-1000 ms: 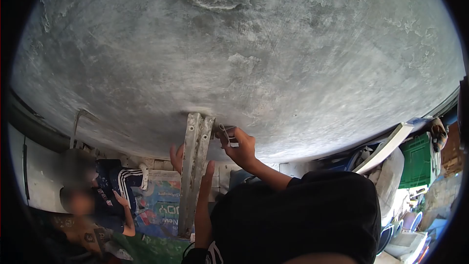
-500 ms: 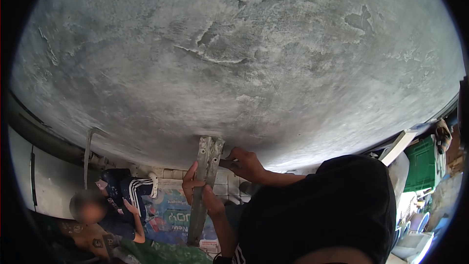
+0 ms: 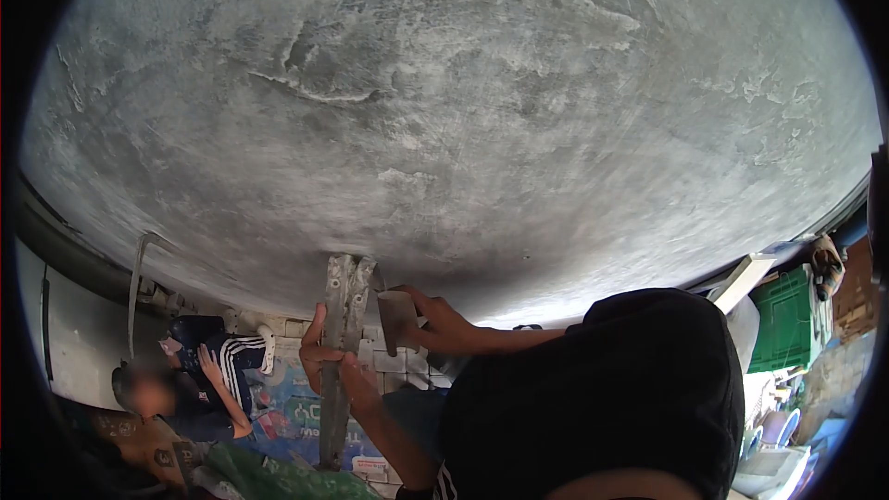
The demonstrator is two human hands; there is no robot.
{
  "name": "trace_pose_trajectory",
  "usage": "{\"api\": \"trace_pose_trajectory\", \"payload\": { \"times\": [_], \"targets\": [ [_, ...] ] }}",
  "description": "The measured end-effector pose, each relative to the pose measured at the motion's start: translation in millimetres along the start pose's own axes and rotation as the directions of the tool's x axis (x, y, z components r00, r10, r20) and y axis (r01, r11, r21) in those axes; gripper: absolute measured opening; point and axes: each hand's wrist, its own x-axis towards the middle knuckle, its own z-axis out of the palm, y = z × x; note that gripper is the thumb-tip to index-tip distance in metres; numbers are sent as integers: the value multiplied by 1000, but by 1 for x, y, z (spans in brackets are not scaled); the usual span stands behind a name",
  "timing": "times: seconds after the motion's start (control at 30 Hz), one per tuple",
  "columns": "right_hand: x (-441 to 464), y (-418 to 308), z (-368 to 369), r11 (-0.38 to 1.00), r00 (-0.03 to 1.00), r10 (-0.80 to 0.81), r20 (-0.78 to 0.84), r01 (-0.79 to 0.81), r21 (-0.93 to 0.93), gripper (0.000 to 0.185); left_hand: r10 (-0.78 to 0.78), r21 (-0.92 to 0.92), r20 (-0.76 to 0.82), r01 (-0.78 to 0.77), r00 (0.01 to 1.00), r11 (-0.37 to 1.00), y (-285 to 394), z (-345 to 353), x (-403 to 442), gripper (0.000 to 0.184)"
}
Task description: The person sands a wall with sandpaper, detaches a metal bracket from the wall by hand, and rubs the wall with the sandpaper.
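A long, plaster-smeared metal channel bar (image 3: pixel 335 417) stands with its top end near the grey plastered wall (image 3: pixel 444 148). My left hand (image 3: pixel 335 361) is closed around the bar below its top, fingers on one side and thumb on the other. Just right of the bar, my right hand (image 3: pixel 433 322) grips a flat, thin metal scraper blade (image 3: pixel 397 322), which hangs beside the bar's upper part. The lower fingers of my right hand are partly hidden behind the blade.
At lower left sits another person (image 3: pixel 199 370) in dark striped clothes, near a bent metal rod (image 3: pixel 137 292). A printed blue sheet (image 3: pixel 292 407) and green cloth (image 3: pixel 269 477) lie below. To the right are a green crate (image 3: pixel 780 319) and a pale board (image 3: pixel 744 280).
The bar and both hands have shifted left in view since half a second ago. My left hand, open beside the bar earlier, now wraps it. The blade in my right hand has turned broadside.
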Motion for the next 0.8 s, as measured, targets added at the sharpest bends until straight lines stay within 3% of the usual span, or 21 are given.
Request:
{"api": "trace_pose_trajectory", "payload": {
  "times": [0.03, 0.1, 0.17, 0.27, 0.4, 0.47, 0.5, 0.57, 0.67, 0.7, 0.73, 0.77, 0.8],
  "targets": [
    [-1, 10, 3, 998, 997, -2, 73, -3, 69, 48, -31, -1, 16, 31, 999, 1000, -7, -5, -3, 19],
    [-4, 20, 4, 992, 990, -7, 140, -11, 126, 52, -7, 2, 32, 7, 999, 1000, -17, -12, -7, 20],
    [-6, 22, 3, 888, 920, 126, 370, -271, 372, 51, 24, 12, 47, -25, 999, 1000, -35, -24, -12, 23],
    [-8, 31, 5, 829, 932, 132, 338, -291, 479, 46, -101, 67, -16, 102, 995, 993, -68, -46, -26, 31],
    [-3, 11, -12, 890, 900, 238, 366, -353, 289, 42, -138, 82, 1, 137, 990, 987, -79, -53, -29, 39],
    [1, 7, -11, 842, 846, 386, 367, -486, 235, 41, -150, 105, 1, 149, 989, 983, -79, -50, -30, 39],
    [-1, 4, -11, 841, 847, 387, 364, -486, 236, 41, -81, 76, -18, 82, 997, 994, -65, -38, -24, 27],
    [-5, -2, -9, 963, 939, 183, 290, -231, 139, 40, -14, 47, -39, 16, 999, 999, -25, -14, -12, 23],
    [-6, -1, -2, 919, 952, 201, 231, -265, 291, 34, -63, 82, 28, 60, 998, 995, 20, 7, -7, 23],
    [-7, 8, 3, 918, 954, 214, 211, -270, 290, 34, -173, 112, -7, 172, 985, 979, 18, 2, -12, 23],
    [-6, 20, 8, 973, 988, 69, 140, -97, 210, 31, -275, 141, -45, 278, 960, 950, 15, -2, -14, 23],
    [-6, 32, 10, 990, 992, -87, 89, 76, 115, 30, -279, 138, -30, 280, 960, 950, 12, -4, -14, 23],
    [-6, 32, 8, 991, 994, -81, 79, 72, 115, 30, -204, 200, -36, 207, 978, 958, 9, -5, -14, 23]
  ]
}}
